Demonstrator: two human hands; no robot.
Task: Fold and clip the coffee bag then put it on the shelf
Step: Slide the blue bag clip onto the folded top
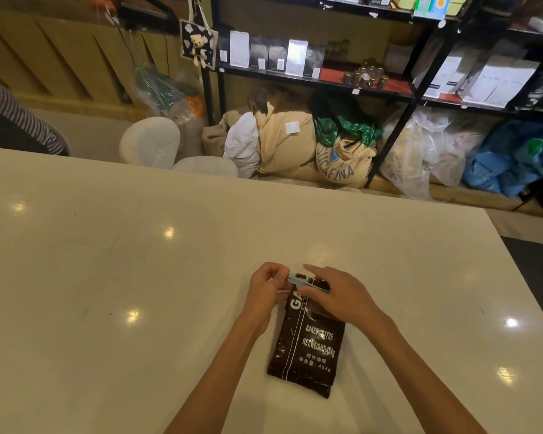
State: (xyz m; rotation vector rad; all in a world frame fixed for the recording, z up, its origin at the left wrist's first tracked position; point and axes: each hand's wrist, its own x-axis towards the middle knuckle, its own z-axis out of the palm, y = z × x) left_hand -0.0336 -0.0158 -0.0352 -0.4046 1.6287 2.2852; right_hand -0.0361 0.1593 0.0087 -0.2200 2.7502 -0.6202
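A dark brown coffee bag (308,346) with white lettering lies flat on the cream table (138,277), its top end folded over and pointing away from me. A light blue clip (304,282) sits across that folded top. My left hand (267,291) pinches the clip's left end, and my right hand (336,296) presses on its right part and the fold. The black metal shelf (311,79) stands beyond the table's far edge, holding several white and dark bags.
Burlap sacks (295,145) and plastic bags (420,151) are piled on the floor under the shelf. Two pale round stools (151,142) stand by the table's far edge. A person's striped sleeve (16,117) shows at the far left.
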